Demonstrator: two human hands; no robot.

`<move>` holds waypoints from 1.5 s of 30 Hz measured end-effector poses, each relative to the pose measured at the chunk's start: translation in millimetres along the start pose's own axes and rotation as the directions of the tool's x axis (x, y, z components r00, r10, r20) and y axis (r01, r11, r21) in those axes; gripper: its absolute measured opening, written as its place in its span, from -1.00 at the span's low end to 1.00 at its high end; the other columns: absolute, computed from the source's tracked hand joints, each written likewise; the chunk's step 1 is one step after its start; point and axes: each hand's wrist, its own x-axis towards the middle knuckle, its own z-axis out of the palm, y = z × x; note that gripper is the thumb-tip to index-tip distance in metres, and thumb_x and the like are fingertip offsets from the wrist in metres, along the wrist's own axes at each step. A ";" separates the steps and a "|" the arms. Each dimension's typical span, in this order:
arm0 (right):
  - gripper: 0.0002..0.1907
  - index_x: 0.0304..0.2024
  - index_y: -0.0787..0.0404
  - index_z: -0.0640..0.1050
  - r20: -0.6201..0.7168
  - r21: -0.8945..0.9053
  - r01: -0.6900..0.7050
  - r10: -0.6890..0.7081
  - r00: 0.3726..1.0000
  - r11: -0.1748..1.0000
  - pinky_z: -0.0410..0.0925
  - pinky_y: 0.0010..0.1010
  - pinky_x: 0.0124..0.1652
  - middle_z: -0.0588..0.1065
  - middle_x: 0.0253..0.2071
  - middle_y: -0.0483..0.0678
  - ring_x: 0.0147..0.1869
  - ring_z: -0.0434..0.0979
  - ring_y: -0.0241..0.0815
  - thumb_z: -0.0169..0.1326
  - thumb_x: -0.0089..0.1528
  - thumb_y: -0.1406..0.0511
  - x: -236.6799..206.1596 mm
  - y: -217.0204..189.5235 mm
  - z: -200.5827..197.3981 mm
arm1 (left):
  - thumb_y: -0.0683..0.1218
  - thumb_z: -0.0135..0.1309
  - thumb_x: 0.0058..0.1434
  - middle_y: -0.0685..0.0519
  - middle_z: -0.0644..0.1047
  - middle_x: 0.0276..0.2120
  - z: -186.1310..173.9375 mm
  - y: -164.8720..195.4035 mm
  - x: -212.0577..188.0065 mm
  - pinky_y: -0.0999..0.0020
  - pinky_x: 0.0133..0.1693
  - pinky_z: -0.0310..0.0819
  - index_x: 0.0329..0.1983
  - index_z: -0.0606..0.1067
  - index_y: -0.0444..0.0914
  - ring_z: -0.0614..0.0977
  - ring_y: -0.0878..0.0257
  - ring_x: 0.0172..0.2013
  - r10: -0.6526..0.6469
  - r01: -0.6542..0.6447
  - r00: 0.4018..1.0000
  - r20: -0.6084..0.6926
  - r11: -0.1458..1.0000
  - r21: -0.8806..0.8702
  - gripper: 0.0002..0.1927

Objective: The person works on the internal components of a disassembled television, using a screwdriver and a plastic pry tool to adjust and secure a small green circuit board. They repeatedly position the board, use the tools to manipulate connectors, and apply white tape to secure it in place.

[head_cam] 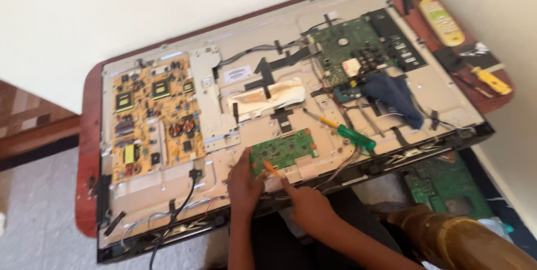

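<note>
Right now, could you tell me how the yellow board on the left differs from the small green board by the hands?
The yellow board is much larger and untouched; the small green board is a narrow strip with the left hand and right hand at it. Both lie flat on the panel back.

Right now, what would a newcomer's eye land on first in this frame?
An opened flat-screen television lying face down fills the table, with a yellow power board at its left. Near the front edge, the left hand and right hand meet at a small green circuit board; a green-handled screwdriver lies just beyond.
</note>
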 end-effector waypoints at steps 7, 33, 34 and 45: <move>-0.55 0.05 0.13 0.57 -0.096 0.056 0.031 -0.025 0.995 0.998 0.46 0.11 -0.12 0.58 -0.31 0.24 -0.15 0.62 0.29 0.06 0.08 0.35 20.5 4.8 -6.2 | -0.21 0.20 -0.02 -0.20 0.53 0.17 2.1 -8.6 0.5 -0.01 0.14 0.43 0.39 0.34 -0.28 0.56 -0.17 0.12 0.044 -0.045 0.999 -0.012 0.999 -0.026 -0.20; -0.17 0.47 0.05 0.23 0.057 -0.164 0.094 -0.085 0.995 0.982 0.46 0.07 -0.19 0.57 -0.29 0.16 -0.16 0.61 0.24 0.06 0.12 0.36 37.7 -13.2 -61.0 | 0.17 0.01 0.35 -0.19 0.55 -0.58 -89.6 62.3 -178.8 -0.09 -0.49 0.46 -0.39 0.44 -0.21 0.61 -0.21 -0.52 -0.580 0.485 0.812 0.068 0.734 0.476 -0.62; -0.15 0.48 0.03 0.20 0.085 -0.155 0.060 -0.047 0.995 0.986 0.46 0.06 -0.19 0.56 -0.28 0.17 -0.16 0.61 0.23 0.06 0.11 0.37 38.3 -14.5 -61.2 | 0.15 0.00 0.37 -0.19 0.54 -0.58 -94.5 53.8 -181.1 -0.08 -0.48 0.45 -0.38 0.45 -0.22 0.60 -0.21 -0.51 -0.566 0.493 0.823 0.041 0.748 0.444 -0.63; -0.14 0.49 0.01 0.20 0.125 -0.167 0.092 -0.071 0.990 0.982 0.47 0.04 -0.17 0.58 -0.25 0.17 -0.14 0.62 0.22 0.06 0.12 0.38 45.8 -5.0 -64.6 | 0.09 0.23 0.18 -0.07 0.59 -0.31 -0.3 197.9 -143.9 0.00 -0.16 0.49 -0.30 0.60 -0.19 0.63 -0.07 -0.20 0.301 -0.212 0.592 0.748 0.953 -0.216 -0.74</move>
